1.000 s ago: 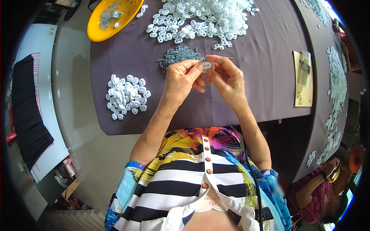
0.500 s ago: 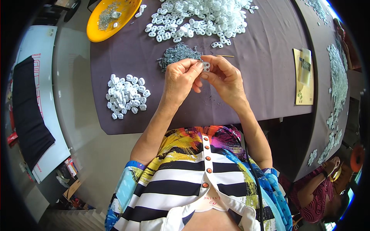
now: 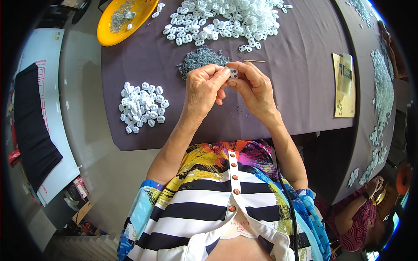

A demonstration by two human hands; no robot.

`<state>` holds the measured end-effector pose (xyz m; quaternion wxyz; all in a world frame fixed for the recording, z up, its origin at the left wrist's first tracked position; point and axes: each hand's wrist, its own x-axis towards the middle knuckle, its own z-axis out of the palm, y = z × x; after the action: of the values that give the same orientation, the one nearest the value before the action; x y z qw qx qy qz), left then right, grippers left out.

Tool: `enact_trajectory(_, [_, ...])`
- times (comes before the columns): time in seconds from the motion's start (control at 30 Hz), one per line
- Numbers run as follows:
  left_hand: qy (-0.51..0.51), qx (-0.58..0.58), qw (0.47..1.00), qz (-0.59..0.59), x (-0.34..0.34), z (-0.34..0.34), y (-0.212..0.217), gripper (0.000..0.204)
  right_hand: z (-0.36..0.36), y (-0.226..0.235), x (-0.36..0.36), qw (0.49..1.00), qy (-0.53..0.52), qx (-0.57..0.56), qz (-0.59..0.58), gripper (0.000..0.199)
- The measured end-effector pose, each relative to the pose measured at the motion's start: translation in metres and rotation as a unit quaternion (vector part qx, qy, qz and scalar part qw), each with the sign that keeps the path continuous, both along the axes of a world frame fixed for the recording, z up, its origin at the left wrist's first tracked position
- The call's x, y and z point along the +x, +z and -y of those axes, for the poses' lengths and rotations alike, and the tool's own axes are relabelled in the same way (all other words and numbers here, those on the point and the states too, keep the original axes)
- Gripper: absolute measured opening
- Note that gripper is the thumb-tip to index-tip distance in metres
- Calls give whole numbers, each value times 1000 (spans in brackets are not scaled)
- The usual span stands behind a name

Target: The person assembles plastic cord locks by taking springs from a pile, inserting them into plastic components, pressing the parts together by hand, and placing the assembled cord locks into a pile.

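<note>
Across our dark tablecloth (image 3: 305, 91), a broad white heap (image 3: 248, 21) lies at twelve o'clock, a grey heap (image 3: 198, 60) at ten and a smaller white pile (image 3: 143, 106) at eight, likely separated against mixing. Centrally, our left hand (image 3: 203, 85) and right hand (image 3: 257, 89) pinch one white piece (image 3: 234, 74), presumably steadying it.

Pinched between fingertips of left hand (image 3: 202, 89) and right hand (image 3: 257, 91): white two-hole plastic piece (image 3: 234, 74), hidden at left under left thumb, underside out of sight. Just beyond left fingers: pile of grey screw-like pins (image 3: 201, 58), covered at near edge by knuckles, too small for thread detail. Farther beyond fingers: heap of white plastic pieces (image 3: 246, 19), cut off by top edge. Beyond fingers, far left: yellow plate (image 3: 103, 35), likewise cut off; metal bits (image 3: 119, 21) inside, too small to identify.
</note>
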<state>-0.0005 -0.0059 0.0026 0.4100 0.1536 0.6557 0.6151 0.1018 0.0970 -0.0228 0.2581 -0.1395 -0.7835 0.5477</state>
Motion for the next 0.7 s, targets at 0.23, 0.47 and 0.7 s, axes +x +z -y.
enact_trajectory(0.23, [-4,9,1000,0,-1,2,-3,19,-1,3,1,1000,9,29,-7,29])
enact_trajectory(0.47, [-27,-7,999,-33,-2,4,3,20,0,1,2,1000,18,21,-3,27])
enact_trajectory(0.7, [-57,-12,997,-42,-4,6,2,20,-2,-2,2,999,21,37,-32,27])
